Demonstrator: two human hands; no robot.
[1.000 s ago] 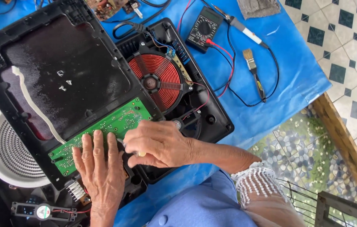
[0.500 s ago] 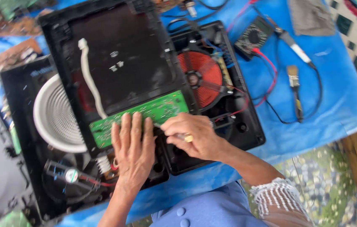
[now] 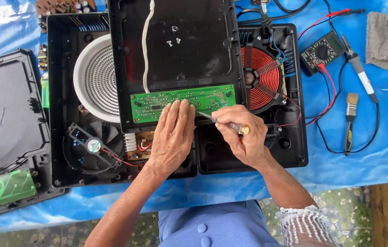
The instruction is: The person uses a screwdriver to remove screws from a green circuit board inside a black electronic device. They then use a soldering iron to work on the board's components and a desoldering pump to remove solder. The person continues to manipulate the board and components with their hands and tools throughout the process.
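Note:
My left hand (image 3: 172, 136) lies flat, fingers together, on the lower edge of a green circuit board (image 3: 182, 101) fixed inside an upturned black cooktop cover (image 3: 175, 45). My right hand (image 3: 244, 136) grips a small screwdriver (image 3: 223, 122) with a clear yellowish handle. Its tip touches the board's lower right part, beside my left fingers. Under the cover sits an opened black induction cooker base with a red copper coil (image 3: 263, 77) at the right and a white round heater plate (image 3: 94, 80) at the left.
A loose fan (image 3: 89, 144) with red wires lies at the lower left of the base. Another black cover (image 3: 6, 114) with a green board (image 3: 2, 188) sits far left. A multimeter (image 3: 323, 51), soldering iron (image 3: 359, 73), brush (image 3: 350, 120) and grey rag (image 3: 386, 41) rest on the blue sheet (image 3: 377, 155) at right.
The view has swung round, so the cooker now lies square to me. Both hands have stayed at the green board; the screwdriver in my right hand now shows clearly.

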